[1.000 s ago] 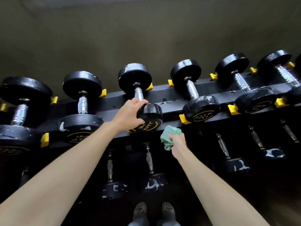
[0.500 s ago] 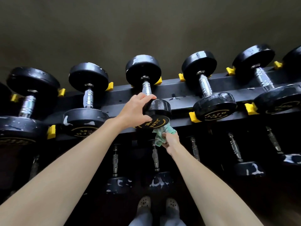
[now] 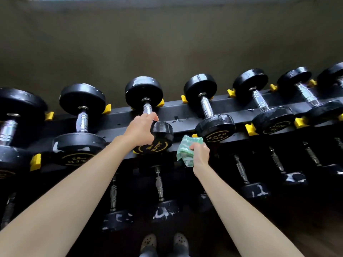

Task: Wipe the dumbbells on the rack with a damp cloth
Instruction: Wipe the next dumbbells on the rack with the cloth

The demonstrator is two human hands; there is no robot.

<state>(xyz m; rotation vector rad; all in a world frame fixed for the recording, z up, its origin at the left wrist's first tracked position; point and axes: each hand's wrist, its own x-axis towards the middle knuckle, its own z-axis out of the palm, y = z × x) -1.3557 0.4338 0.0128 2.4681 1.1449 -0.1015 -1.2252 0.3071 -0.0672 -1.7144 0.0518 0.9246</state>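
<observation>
1. Rack: black steel rails with yellow saddle stops, rigid and fixed, carrying a top row of dumbbells with more on a lower tier in shadow.
2. Dumbbell, third from the left on the top row: dense rubber-coated heads on a chrome handle, judged heavy and stiff, the metal likely slick once wet; best steadied at the handle beside the near head. The left hand grips it exactly there.
3. Cloth: green, soft and limp, bunched in the clenched right hand, just right of that dumbbell's near head and apart from it.
4. Writing: yellow lettering on the near head faces, upside down, seemingly "HJTY" with "10" above; the smaller print is unreadable.
</observation>
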